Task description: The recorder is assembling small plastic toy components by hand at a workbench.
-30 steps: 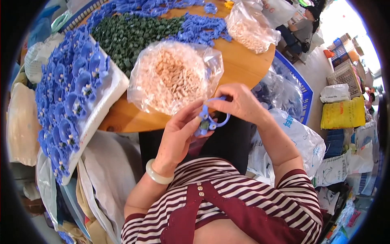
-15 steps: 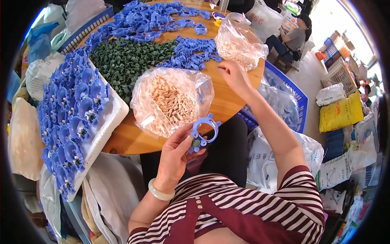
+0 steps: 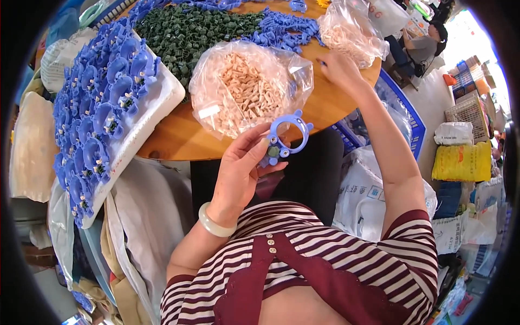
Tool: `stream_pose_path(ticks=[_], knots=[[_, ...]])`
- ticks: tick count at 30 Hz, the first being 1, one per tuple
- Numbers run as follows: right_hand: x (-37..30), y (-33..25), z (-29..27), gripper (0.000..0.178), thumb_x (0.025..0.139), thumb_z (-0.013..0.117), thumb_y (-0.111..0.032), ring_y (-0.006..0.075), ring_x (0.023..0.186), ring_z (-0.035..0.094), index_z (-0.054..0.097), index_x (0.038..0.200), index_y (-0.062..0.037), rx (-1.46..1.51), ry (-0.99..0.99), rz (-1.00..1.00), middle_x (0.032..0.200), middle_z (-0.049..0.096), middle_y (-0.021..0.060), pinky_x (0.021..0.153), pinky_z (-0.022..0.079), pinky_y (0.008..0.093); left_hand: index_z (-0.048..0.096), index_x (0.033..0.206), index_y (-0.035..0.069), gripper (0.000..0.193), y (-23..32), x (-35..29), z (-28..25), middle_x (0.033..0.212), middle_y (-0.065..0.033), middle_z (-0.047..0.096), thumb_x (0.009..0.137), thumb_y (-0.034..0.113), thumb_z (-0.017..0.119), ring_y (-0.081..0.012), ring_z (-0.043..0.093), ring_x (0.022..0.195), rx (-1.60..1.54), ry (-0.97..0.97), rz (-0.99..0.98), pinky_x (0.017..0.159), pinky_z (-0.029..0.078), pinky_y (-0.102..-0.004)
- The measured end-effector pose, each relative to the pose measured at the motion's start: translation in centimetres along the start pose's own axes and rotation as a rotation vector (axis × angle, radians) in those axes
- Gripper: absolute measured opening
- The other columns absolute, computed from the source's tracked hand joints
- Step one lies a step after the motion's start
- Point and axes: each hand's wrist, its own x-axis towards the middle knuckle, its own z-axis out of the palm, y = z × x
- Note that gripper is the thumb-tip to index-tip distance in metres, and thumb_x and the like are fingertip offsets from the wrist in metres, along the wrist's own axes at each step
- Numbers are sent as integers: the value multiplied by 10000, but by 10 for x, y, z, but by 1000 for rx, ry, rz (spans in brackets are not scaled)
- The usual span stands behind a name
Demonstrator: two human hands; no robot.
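My left hand (image 3: 242,165) holds up a blue ring-shaped plastic part (image 3: 276,128) with small ear-like knobs, gripped at its lower end between thumb and fingers. A green piece (image 3: 273,151) sits in that end. Over the table's right side, my right hand (image 3: 342,70) is closed, its fingertips pinching a small blue plastic piece (image 3: 323,63) whose shape is mostly hidden. Just beyond the ring part lies an open clear bag of small cream-coloured pieces (image 3: 250,89). A second clear bag of cream pieces (image 3: 352,40) stands beyond my right hand.
Piles of green pieces (image 3: 189,40) and small blue pieces (image 3: 287,30) cover the wooden table (image 3: 179,132). At left, a white foam board (image 3: 157,108) carries rows of blue parts (image 3: 89,103). A blue crate (image 3: 411,122) stands right of the table. Another person (image 3: 425,46) sits farther off.
The view has shifted, so the table now appears higher. My right hand now shows a small blue piece at its fingertips. My left hand still holds the ring part.
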Motion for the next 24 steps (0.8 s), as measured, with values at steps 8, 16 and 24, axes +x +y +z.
stream_pose_path(ticks=[8,16,24], knots=[[-45,4,-23,246,765,588,-191,272,806,624,624,972,-64,335,-159,171,844,654,105,710,486,370,460,1240,-8,338,-6,-4,-4,1104,-117,583,925,112,491,-217,603,994,-34,-33,-25,762,562,-354],[-59,1,-24,225,822,599,-97,104,714,575,607,1033,-18,844,152,168,802,612,27,647,460,244,450,1257,-6,362,-5,-12,-5,1095,-102,584,913,90,503,-182,599,974,-53,-27,8,813,540,-368],[-121,-101,-79,208,815,595,37,114,761,585,591,1023,35,1393,-27,111,866,603,50,705,475,232,462,1248,11,348,-10,-7,-4,1142,-109,568,904,54,484,-214,585,1025,-11,-15,57,857,521,-401]])
